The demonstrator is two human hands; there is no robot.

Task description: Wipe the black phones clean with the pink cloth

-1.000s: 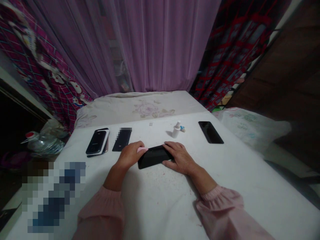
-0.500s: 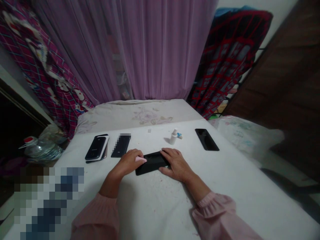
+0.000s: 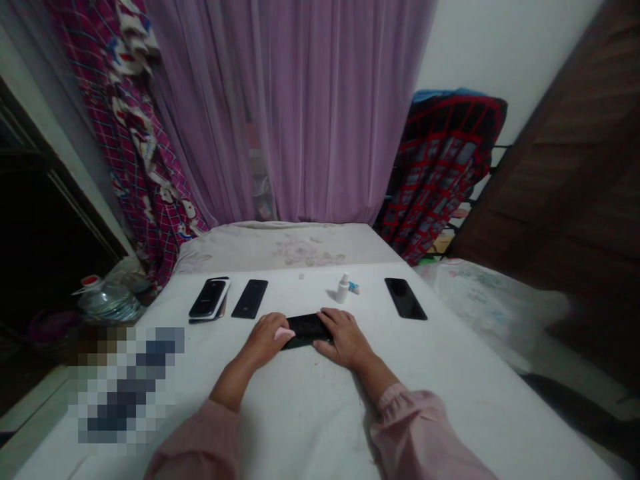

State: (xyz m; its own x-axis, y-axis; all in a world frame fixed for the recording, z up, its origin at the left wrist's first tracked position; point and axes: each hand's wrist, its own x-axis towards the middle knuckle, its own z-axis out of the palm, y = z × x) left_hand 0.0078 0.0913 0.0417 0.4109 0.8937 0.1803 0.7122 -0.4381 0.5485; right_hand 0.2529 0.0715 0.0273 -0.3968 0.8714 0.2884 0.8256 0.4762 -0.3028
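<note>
A black smartphone (image 3: 305,329) lies crosswise on the white-covered table between my hands. My left hand (image 3: 264,341) is closed around a small pink cloth (image 3: 284,333) and presses it on the phone's left end. At the other end, my right hand (image 3: 347,339) grips the phone, thumb at the near edge and fingers over the far edge. Beyond the hands stand a small white spray bottle (image 3: 343,290) and, right beside it, a small blue-and-white item (image 3: 354,288) whose kind I cannot make out.
On the left lie a stack of phones (image 3: 209,299) and a single dark phone (image 3: 251,299). Another black phone (image 3: 405,299) rests at the right. A large plastic bottle (image 3: 107,300) stands off the table's left side. Purple curtains (image 3: 325,120) hang behind the table.
The camera view has tilted up and shifted, so everything sits lower in the picture. The left hand with the pink cloth has moved slightly inward along the phone; the right hand keeps its grip.
</note>
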